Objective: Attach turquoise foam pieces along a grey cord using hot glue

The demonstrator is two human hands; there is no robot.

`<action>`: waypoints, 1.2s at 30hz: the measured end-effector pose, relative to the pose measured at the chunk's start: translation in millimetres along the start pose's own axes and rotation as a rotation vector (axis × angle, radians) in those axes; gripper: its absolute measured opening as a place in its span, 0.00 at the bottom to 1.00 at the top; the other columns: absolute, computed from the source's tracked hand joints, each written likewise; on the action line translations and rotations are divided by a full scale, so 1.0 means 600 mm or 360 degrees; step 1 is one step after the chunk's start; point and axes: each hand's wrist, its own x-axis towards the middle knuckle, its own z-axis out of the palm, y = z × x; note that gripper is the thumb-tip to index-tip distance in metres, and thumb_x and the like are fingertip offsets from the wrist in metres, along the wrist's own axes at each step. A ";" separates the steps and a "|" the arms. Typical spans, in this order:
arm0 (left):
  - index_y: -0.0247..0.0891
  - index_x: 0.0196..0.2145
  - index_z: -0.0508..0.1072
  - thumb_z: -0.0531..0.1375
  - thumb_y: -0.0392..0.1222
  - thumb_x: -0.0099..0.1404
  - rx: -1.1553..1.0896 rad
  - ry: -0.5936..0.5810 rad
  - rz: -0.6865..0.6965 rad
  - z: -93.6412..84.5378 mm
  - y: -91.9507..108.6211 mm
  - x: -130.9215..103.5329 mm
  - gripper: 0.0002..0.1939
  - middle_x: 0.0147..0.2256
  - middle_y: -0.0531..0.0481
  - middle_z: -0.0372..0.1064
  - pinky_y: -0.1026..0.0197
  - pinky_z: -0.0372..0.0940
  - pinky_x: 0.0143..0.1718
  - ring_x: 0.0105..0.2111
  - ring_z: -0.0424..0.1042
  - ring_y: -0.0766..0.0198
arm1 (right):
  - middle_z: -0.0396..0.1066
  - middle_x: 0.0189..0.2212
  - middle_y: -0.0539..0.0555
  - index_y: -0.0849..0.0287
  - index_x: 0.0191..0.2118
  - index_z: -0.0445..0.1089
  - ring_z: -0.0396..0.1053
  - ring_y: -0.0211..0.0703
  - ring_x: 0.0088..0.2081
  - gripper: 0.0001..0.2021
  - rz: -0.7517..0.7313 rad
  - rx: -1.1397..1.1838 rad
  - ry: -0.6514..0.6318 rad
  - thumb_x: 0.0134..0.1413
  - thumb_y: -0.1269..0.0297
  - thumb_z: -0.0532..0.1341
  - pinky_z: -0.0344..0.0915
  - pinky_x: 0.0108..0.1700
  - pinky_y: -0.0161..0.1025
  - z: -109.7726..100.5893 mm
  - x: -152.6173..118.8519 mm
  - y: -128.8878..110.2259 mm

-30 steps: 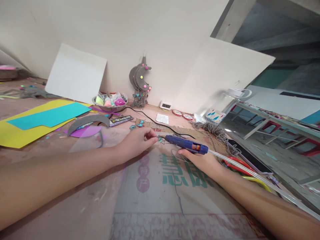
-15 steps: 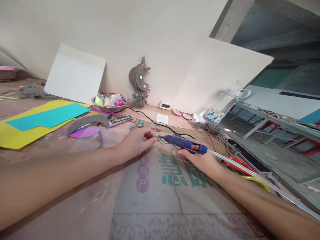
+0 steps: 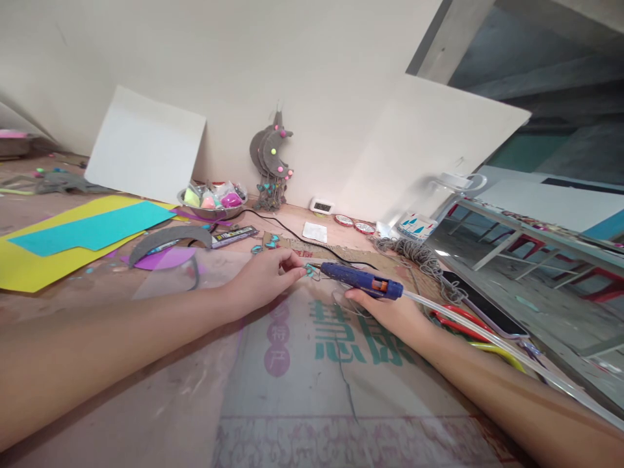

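Observation:
My right hand (image 3: pixel 385 305) grips a blue hot glue gun (image 3: pixel 358 278), and a long translucent glue stick (image 3: pixel 468 318) trails out of its back end. The gun's nozzle points left at a small teal piece (image 3: pixel 311 268) with thin grey cord on it. Thumb and fingers of my left hand (image 3: pixel 266 276) pinch that piece right by the nozzle tip. Whether the nozzle touches it I cannot tell. Below both hands lies a printed cardboard sheet (image 3: pixel 302 390) under clear plastic. Some loose grey cord (image 3: pixel 348 300) hangs beneath the gun.
A grey moon ornament (image 3: pixel 270 153) hangs on the wall. Behind my left hand are a bowl (image 3: pixel 209 209) of coloured clay packs and yellow (image 3: pixel 34 270) and teal (image 3: pixel 97 227) sheets. To the right lie a cord coil (image 3: pixel 422 257), a phone (image 3: pixel 482 302) and red-handled scissors (image 3: pixel 453 316).
Both hands and the glue gun stay almost in place. The small teal piece shows slightly more at the nozzle, and the whole view has shifted a little.

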 end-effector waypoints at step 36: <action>0.37 0.30 0.68 0.55 0.45 0.61 -0.0020 0.0049 -0.0007 -0.003 0.002 0.000 0.09 0.25 0.55 0.67 0.67 0.56 0.24 0.23 0.64 0.69 | 0.75 0.32 0.51 0.55 0.35 0.72 0.73 0.46 0.36 0.12 -0.0006 0.0000 0.0054 0.48 0.54 0.62 0.70 0.38 0.40 0.001 0.001 -0.004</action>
